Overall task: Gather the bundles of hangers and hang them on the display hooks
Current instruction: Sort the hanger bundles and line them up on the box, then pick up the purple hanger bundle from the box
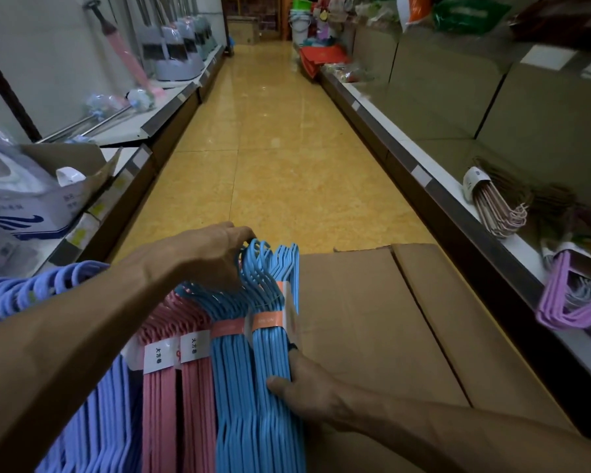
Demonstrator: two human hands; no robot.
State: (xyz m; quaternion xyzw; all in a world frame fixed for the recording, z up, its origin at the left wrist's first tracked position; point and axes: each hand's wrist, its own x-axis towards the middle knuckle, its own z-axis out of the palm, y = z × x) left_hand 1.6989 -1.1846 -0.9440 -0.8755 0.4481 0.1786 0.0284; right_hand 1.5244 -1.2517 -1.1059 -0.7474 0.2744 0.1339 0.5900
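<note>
Blue hanger bundles [253, 370]: left hand [215, 257] grips their hooks, right hand [304, 387] clasps their side

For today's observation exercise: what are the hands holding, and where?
Left hand grips the blue hanger bundles at their hooks; right hand clasps their lower side.

Landmark: closed cardboard box [389, 336], low in the aisle. Against its left side, blue hanger bundles [253, 370] with orange paper bands; further left of the box, pink hanger bundles [178, 387] with white labels, then lilac hangers [93, 421]. Left hand [215, 257] curled over the blue hooks just beside the box's far-left corner. Right hand [304, 387] gripping the rightmost blue bundle at the box's left edge. Right of the box, a shelf [458, 206] with pink and purple hangers.
</note>
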